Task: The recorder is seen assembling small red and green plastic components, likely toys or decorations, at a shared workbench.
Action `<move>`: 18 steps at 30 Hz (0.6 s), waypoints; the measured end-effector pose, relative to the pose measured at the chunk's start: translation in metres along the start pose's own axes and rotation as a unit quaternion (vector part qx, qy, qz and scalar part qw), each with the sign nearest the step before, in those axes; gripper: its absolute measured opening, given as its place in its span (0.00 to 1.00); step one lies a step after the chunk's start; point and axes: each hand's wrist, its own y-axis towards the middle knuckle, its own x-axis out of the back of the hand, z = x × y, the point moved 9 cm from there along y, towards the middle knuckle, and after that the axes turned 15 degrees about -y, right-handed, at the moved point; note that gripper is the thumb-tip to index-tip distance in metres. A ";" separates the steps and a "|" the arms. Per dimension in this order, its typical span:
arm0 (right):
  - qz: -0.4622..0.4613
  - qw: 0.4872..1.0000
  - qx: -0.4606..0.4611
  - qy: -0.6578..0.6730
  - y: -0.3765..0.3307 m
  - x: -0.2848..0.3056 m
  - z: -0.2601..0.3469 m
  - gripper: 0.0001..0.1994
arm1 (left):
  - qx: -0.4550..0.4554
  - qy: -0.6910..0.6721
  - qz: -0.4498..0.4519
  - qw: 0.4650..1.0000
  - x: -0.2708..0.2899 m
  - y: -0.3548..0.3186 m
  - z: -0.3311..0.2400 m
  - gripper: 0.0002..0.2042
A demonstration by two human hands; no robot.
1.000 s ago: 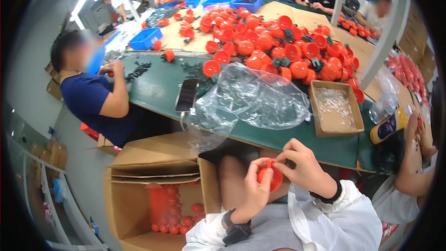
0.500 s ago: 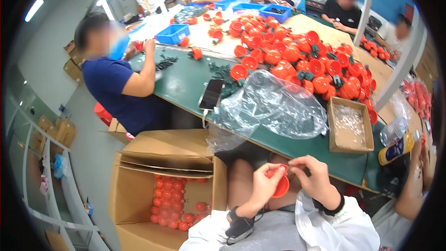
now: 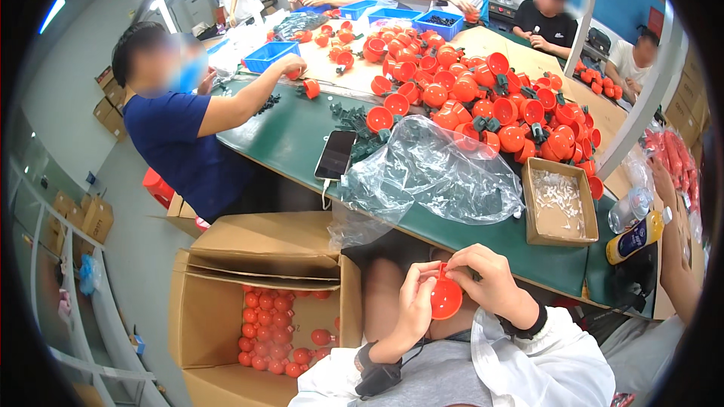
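A red, bowl-shaped plastic cup (image 3: 446, 300) is held over my lap, its round open side facing up toward me. My left hand (image 3: 413, 307) is closed on the cup's left edge and the small stem at its top. My right hand (image 3: 489, 280) pinches at that stem, thumb and forefinger together; whatever is between those fingertips is too small to make out. On the table ahead lies a large heap of similar red cups (image 3: 505, 111), many with dark green clips. An open carton (image 3: 181, 309) with red balls (image 3: 268, 324) stands left of my legs.
A small cardboard box (image 3: 534, 232) of little white pieces sits near the table edge. Beside it are a clear plastic bag (image 3: 430, 173), a phone (image 3: 335, 155) on a cable and a yellow bottle (image 3: 637, 240). A co-worker in blue (image 3: 170, 124) reaches across at left; several others sit around.
My right hand has moved in to the stem of the cup, which now faces me more fully. The co-worker at left has stretched an arm toward the red pieces on the table.
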 end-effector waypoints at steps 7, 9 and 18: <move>0.138 0.979 -0.056 0.137 0.040 -0.024 0.004 0.06 | -0.075 0.008 -0.013 0.997 0.016 -0.010 -0.036 0.16; 0.136 0.982 -0.021 0.132 0.048 -0.033 0.010 0.06 | -0.099 0.024 -0.020 0.995 0.021 -0.011 -0.047 0.16; 0.141 0.975 -0.092 0.147 0.116 -0.085 -0.044 0.09 | -0.121 -0.040 -0.070 0.989 0.059 -0.006 -0.061 0.20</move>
